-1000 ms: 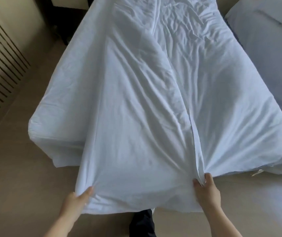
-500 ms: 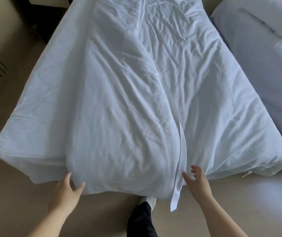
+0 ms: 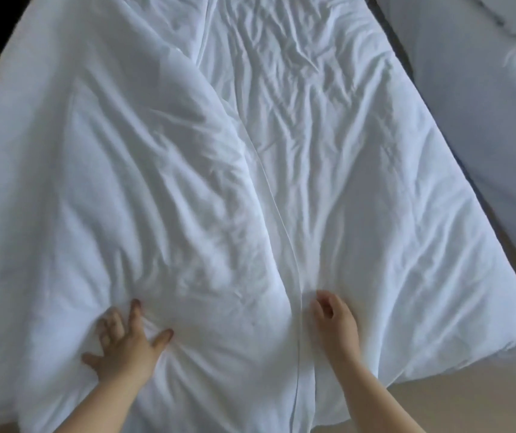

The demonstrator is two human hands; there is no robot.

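Observation:
A white, wrinkled duvet (image 3: 162, 189) covers the bed and fills most of the view. A folded edge (image 3: 277, 214) of it runs lengthwise down the middle toward me. My left hand (image 3: 125, 342) lies flat on the duvet near the foot end, fingers spread and pressing into the cloth. My right hand (image 3: 336, 323) rests on the duvet just right of the folded edge, its fingers loosely curled with nothing held.
A second bed with white bedding (image 3: 475, 98) stands at the right, with a dark narrow gap (image 3: 406, 67) between the two. Beige floor (image 3: 481, 398) shows at the lower right, past the duvet's corner.
Both hands let go of the duvet's foot edge and moved up onto its top surface. The view has come closer over the bed.

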